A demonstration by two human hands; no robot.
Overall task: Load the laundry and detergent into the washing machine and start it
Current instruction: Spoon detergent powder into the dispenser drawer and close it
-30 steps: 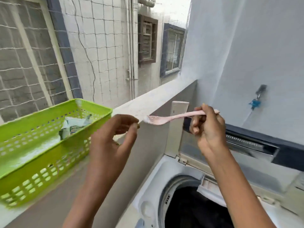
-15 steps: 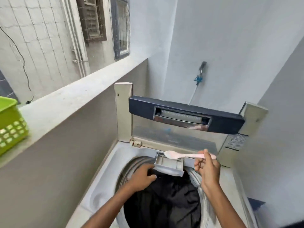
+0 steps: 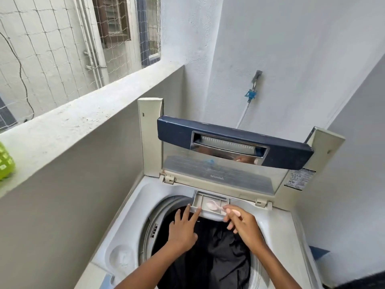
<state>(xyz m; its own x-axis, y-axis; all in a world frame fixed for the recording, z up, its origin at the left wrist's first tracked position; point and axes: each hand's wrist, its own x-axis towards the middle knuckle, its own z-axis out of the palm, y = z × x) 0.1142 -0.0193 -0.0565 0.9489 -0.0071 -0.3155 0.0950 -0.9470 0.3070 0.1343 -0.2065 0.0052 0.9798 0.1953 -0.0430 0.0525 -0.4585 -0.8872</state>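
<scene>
Half a second back: pink spoon held level above the drawer, left hand down at the drum rim. Now tipped bowl-down into the middle compartment of the pulled-out detergent drawer (image 3: 210, 203), pink spoon (image 3: 214, 206) pinched by its handle in the fingers of the right hand (image 3: 243, 226). Left hand (image 3: 182, 228) raised to the drawer's front edge, fingers (image 3: 194, 215) spread wide and touching the left corner, holding nothing. View shifted closer and lower; green basket (image 3: 6, 161) on the ledge (image 3: 83, 119) reduced to a sliver at the left edge.

Dark laundry (image 3: 210, 253) inside the drum of the washing machine (image 3: 129, 224), directly under both hands. Lid (image 3: 233, 147) folded upright, navy handle bar facing forward.

Small brand lettering on the lid's clear panel, upside down and too small to read. Black-and-white sticker (image 3: 299, 178) with fine print on the lid's right post, likewise unreadable. Blue-fitted tap (image 3: 252, 93) on the wall behind.
</scene>
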